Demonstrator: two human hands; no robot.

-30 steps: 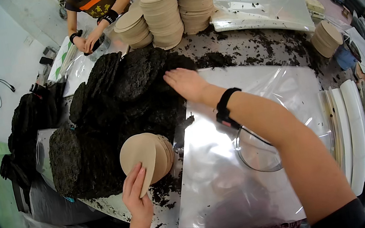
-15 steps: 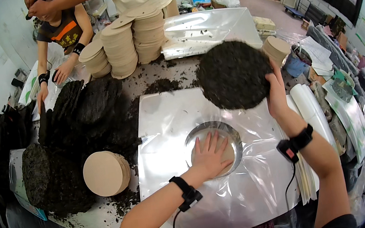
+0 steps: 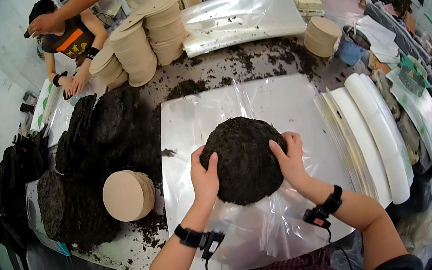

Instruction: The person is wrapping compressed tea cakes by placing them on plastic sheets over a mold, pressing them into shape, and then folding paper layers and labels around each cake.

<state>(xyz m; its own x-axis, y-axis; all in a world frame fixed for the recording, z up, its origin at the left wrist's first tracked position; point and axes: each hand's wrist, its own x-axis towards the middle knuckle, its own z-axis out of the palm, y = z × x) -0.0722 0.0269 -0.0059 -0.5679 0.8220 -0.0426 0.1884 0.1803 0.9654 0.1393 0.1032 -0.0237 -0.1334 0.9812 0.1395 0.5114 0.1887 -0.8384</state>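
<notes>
A round, blackish-green cake of what looks like dried seaweed (image 3: 247, 161) is held level between both my hands. My left hand (image 3: 204, 176) grips its left edge, thumb on top. At the opposite edge my right hand (image 3: 292, 163) is closed round the rim in the same way, its thumb on the upper face. Beneath lies clear plastic film (image 3: 309, 210) over a pale square sheet (image 3: 185, 111). The cake hides the metal ring and beige disc seen earlier. Whether it rests in the ring or is above it, I cannot tell.
To the left stand a short stack of beige discs (image 3: 125, 196) and piles of dark cakes (image 3: 74, 207). Taller disc stacks (image 3: 133, 55) and folded film (image 3: 244, 18) are at the back. Film rolls (image 3: 379, 134) lie right. A co-worker (image 3: 70, 42) works at far left.
The dark cake has come down from the upper right to the middle of the film. My left hand has left the beige disc inside the ring and now grips the cake too.
</notes>
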